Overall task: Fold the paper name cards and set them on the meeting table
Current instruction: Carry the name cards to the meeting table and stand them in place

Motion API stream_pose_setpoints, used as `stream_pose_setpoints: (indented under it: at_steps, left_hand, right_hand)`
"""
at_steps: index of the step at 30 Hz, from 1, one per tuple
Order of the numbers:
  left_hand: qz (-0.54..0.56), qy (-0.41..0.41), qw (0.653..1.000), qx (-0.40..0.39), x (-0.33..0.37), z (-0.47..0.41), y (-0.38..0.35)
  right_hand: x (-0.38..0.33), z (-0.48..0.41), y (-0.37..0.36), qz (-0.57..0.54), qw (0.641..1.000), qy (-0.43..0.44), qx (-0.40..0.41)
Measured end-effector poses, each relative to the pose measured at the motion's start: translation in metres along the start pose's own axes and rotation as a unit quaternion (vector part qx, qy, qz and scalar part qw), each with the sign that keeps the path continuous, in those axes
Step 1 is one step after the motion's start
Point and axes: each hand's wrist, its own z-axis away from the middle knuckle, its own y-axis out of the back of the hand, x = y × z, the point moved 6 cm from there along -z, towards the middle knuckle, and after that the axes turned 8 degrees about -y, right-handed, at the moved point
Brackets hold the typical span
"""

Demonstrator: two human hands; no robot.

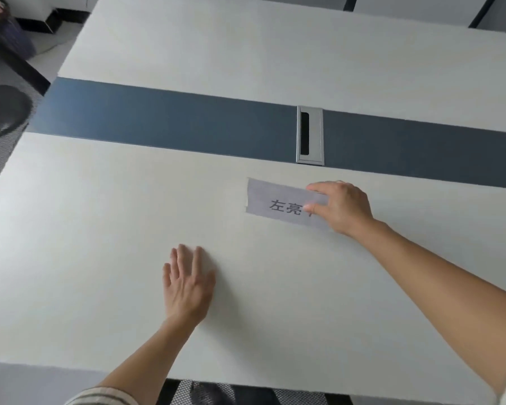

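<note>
A folded white paper name card (pixel 272 201) with dark printed characters stands on the white meeting table (pixel 100 217), just in front of the blue centre strip. My right hand (pixel 343 209) pinches the card's right end, index finger along the top fold and thumb on the printed face, hiding the last character. My left hand (pixel 187 283) is flat over the tabletop nearer to me, fingers straight and spread, holding nothing.
A blue strip (pixel 164 121) runs across the table's middle, with a silver cable hatch (pixel 310 134) set in it behind the card. Dark office chairs (pixel 3 109) stand beyond the table's left edge. Another chair seat shows under the near edge.
</note>
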Motion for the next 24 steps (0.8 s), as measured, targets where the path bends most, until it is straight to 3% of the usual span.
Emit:
stream_pose_setpoints:
  at_steps: [5, 14, 20, 24]
  left_hand:
    - [-0.033, -0.007, 0.999, 0.031, -0.006, -0.001, -0.014]
    - [-0.045, -0.001, 0.999, 0.000, -0.008, -0.002, -0.015]
    - [-0.042, -0.005, 0.999, -0.002, -0.008, -0.002, -0.016]
    - [-0.042, -0.007, 0.999, -0.001, -0.009, -0.002, -0.016]
  right_hand:
    - [0.007, -0.052, -0.013, 0.005, 1.000, -0.001, 0.014]
    - [0.010, -0.102, -0.026, 0.030, 0.999, 0.026, -0.016]
    - [-0.005, -0.078, -0.028, 0.098, 0.987, 0.065, 0.110]
    - [-0.013, -0.051, -0.064, 0.169, 0.981, 0.087, 0.049]
